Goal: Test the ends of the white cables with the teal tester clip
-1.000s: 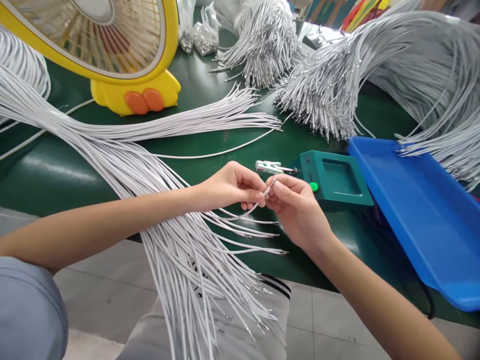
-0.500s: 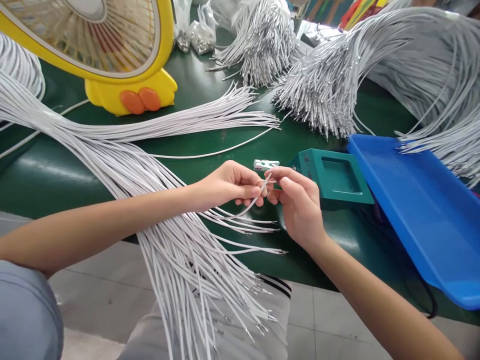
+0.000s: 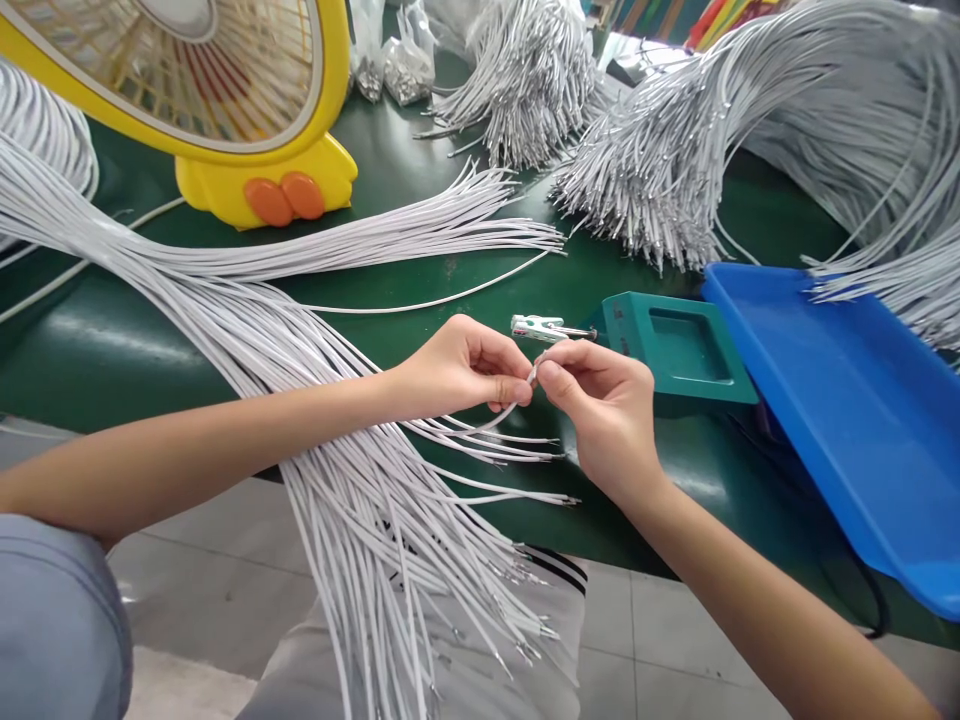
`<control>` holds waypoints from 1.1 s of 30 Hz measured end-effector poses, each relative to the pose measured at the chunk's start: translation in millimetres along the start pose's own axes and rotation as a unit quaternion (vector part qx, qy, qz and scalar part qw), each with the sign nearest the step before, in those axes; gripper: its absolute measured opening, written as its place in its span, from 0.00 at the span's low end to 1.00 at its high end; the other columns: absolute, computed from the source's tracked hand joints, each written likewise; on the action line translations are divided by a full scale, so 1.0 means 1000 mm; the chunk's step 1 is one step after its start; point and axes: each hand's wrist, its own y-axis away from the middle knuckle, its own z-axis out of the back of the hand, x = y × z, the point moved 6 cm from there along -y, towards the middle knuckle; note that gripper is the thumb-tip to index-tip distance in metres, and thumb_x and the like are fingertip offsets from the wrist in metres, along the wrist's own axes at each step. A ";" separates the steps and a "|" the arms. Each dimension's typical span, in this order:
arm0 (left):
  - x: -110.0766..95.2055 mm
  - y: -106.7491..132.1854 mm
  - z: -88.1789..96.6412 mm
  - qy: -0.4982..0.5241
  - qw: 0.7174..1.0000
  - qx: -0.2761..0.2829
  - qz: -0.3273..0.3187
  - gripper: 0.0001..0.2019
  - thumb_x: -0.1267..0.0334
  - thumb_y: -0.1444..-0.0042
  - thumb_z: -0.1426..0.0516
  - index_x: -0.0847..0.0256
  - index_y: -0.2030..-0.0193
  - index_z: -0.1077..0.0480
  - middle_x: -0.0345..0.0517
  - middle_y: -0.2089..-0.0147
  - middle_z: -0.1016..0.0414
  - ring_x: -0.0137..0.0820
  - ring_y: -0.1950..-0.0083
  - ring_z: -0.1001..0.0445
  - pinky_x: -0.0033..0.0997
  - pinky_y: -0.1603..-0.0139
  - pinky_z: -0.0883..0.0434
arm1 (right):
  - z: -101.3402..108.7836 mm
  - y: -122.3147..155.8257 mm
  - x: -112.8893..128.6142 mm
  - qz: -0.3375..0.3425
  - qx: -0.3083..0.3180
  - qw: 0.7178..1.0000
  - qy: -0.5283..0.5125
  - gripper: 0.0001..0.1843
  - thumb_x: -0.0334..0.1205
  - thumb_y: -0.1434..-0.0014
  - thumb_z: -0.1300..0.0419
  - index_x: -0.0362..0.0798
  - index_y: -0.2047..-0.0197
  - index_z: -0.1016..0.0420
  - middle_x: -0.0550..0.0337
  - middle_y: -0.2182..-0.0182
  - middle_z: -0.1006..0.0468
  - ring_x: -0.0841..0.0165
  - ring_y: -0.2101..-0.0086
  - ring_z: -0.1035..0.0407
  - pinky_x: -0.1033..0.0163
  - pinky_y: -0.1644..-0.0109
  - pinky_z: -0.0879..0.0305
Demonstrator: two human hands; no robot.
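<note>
Pinching one white wire (image 3: 533, 373) between both sets of fingertips, you hold it just above the near edge of the green worktop (image 3: 112, 340), about midway along. Your left hand (image 3: 465, 370) is pressed together on the wire a little back from its tip. Your right hand (image 3: 607, 415) closes thumb and forefinger on the tip itself, so the two grips almost touch. The wire's long axis runs from the tip down and to the left, curving under your left hand toward the fanned bundle of wires (image 3: 262, 330) that spills over the near edge onto your lap. Just beyond the tip, toward the far edge, a small metal clip (image 3: 541, 327) juts leftward from the teal box (image 3: 675, 350), and your right hand is the nearer to it. The box's shallow rectangular recess shows only its own teal floor. Close on its right sits the blue tray (image 3: 825, 420), with ends from the large wire heap (image 3: 750, 130) hanging over its far rim.
</note>
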 end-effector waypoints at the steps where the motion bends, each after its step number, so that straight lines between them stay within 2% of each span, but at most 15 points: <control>1: 0.000 0.000 0.000 -0.002 1.000 -0.004 -0.002 0.12 0.66 0.61 0.30 0.71 0.73 0.25 0.42 0.78 0.26 0.21 0.78 0.31 0.20 0.76 0.30 | 0.000 0.000 0.001 0.002 0.000 1.000 0.006 0.04 0.35 0.46 0.36 0.47 0.73 0.24 0.63 0.74 0.24 0.74 0.74 0.32 0.68 0.72 0.31; 5: -0.001 0.001 0.001 -0.004 1.000 -0.008 -0.004 0.13 0.64 0.61 0.30 0.71 0.73 0.24 0.42 0.78 0.26 0.21 0.78 0.31 0.19 0.76 0.30 | -0.001 0.000 0.003 0.007 0.010 1.000 0.019 0.05 0.34 0.45 0.38 0.47 0.72 0.25 0.64 0.75 0.27 0.75 0.75 0.35 0.68 0.73 0.36; 12: -0.001 0.000 -0.002 0.041 0.999 0.027 0.005 0.10 0.66 0.58 0.31 0.72 0.73 0.25 0.45 0.76 0.24 0.21 0.78 0.30 0.19 0.76 0.29 | 0.006 -0.003 -0.002 0.010 0.019 1.000 -0.009 0.07 0.32 0.46 0.45 0.47 0.75 0.31 0.63 0.75 0.33 0.74 0.75 0.39 0.66 0.74 0.42; 16: 0.001 0.000 -0.001 0.049 0.998 0.037 0.016 0.09 0.67 0.57 0.32 0.72 0.73 0.25 0.45 0.76 0.24 0.21 0.77 0.30 0.19 0.75 0.30 | 0.010 -0.003 -0.001 0.025 -0.011 1.000 -0.006 0.08 0.33 0.45 0.45 0.50 0.66 0.24 0.61 0.70 0.29 0.70 0.69 0.35 0.65 0.72 0.39; 18: 0.002 0.000 -0.001 0.051 0.998 0.037 0.021 0.10 0.66 0.56 0.32 0.72 0.73 0.25 0.45 0.76 0.24 0.21 0.78 0.31 0.19 0.75 0.30 | 0.009 -0.001 0.001 0.043 -0.008 0.999 0.010 0.12 0.33 0.45 0.45 0.52 0.59 0.23 0.59 0.67 0.27 0.68 0.65 0.33 0.64 0.71 0.36; 21: 0.003 -0.001 -0.001 0.055 0.997 0.041 0.026 0.10 0.65 0.56 0.32 0.71 0.72 0.25 0.45 0.76 0.24 0.21 0.77 0.31 0.19 0.75 0.30 | 0.006 0.001 0.005 0.075 0.002 0.997 0.033 0.15 0.32 0.45 0.45 0.54 0.56 0.22 0.59 0.63 0.26 0.66 0.61 0.32 0.63 0.69 0.34; 26: 0.003 -0.001 -0.001 0.061 0.997 0.045 0.030 0.10 0.65 0.55 0.33 0.71 0.72 0.25 0.45 0.76 0.24 0.21 0.76 0.30 0.19 0.74 0.30 | 0.003 0.003 0.009 0.106 0.015 0.993 0.051 0.15 0.31 0.44 0.44 0.54 0.58 0.20 0.58 0.63 0.25 0.67 0.62 0.31 0.64 0.70 0.33; 33: 0.003 -0.001 -0.001 0.065 0.997 0.036 0.035 0.11 0.64 0.56 0.32 0.71 0.72 0.25 0.45 0.76 0.24 0.21 0.76 0.30 0.19 0.74 0.30 | 0.009 0.001 0.007 0.107 -0.013 0.992 0.059 0.10 0.33 0.42 0.44 0.52 0.64 0.20 0.57 0.66 0.25 0.67 0.65 0.30 0.62 0.68 0.33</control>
